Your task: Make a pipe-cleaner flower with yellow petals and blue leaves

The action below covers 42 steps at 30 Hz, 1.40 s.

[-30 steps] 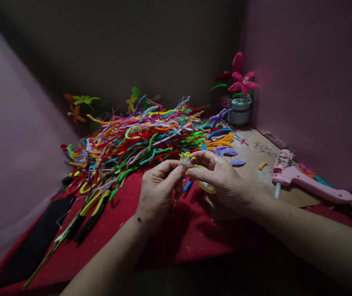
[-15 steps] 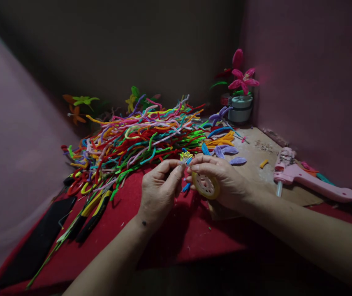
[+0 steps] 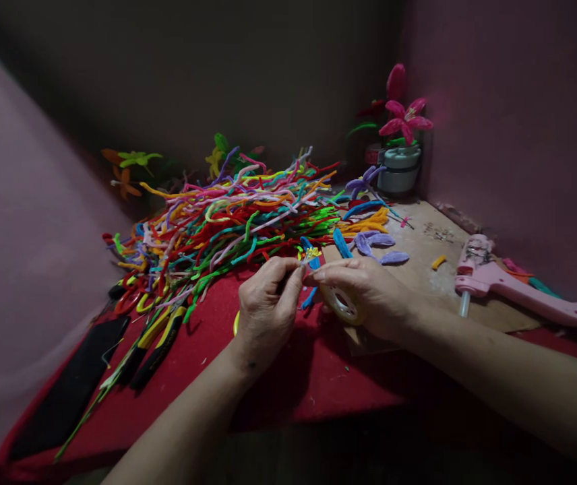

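Note:
My left hand (image 3: 266, 311) pinches a small bundle of yellow-tipped stamens (image 3: 311, 254) between thumb and fingers, just above the red cloth (image 3: 288, 377). My right hand (image 3: 369, 296) meets it at the same bundle and carries a small roll of tape (image 3: 342, 304) under its fingers. Both hands hover in front of a big heap of coloured pipe cleaners (image 3: 232, 215).
A pink glue gun (image 3: 515, 286) lies on a brown board (image 3: 435, 269) at the right. Purple and blue petal pieces (image 3: 377, 244) lie behind my hands. A pot with pink flowers (image 3: 400, 145) stands in the far corner. Yellow-handled pliers (image 3: 154, 343) and a black strip (image 3: 69, 387) lie at the left.
My hands have stayed together on the stamen bundle. The tape roll has turned under my right hand, and the view has shifted slightly.

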{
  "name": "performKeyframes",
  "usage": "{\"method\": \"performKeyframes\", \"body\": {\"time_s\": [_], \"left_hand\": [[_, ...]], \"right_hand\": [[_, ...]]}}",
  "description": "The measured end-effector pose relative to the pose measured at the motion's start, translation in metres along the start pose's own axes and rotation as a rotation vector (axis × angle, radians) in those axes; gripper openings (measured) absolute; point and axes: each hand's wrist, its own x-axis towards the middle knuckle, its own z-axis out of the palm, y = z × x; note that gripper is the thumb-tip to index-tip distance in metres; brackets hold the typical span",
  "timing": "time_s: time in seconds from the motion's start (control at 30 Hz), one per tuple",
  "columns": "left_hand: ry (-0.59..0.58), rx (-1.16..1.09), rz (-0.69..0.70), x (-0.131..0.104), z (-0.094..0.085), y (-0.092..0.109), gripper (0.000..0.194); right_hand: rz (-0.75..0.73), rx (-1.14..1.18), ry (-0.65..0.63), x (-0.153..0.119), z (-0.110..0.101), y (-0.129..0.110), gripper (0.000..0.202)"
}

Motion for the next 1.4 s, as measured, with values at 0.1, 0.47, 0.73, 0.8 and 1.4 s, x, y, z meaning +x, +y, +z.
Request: {"method": "performKeyframes", "body": {"time_s": [0.1,0.47,0.73,0.8,1.4], "left_hand": [[0.005,0.02,-0.006,0.0,0.0,0.002,0.012],[-0.037,-0.206,-0.187,0.0,-0.001,0.003,0.012],[-0.015,-0.275,-0.142,-0.001,0.002,0.005,0.009],[-0.021,-0.291,-0.161,-0.001,0.002,0.005,0.009],[-0.057,-0.518,-0.384,0.005,-0.007,0.011,0.012]], "right_hand": [[0.005,0.062,0.021,-0.001,0.002,-0.002,0.009],[-0.096,0.16,0.009,0.001,0.0,0.001,0.016],[-0.107,0.263,0.063,0.004,0.003,0.001,0.011],[-0.119,0.254,0.052,0.004,0.003,-0.001,0.008],[-0.195,0.008,-0.142,0.0,-0.003,-0.006,0.03]]}}
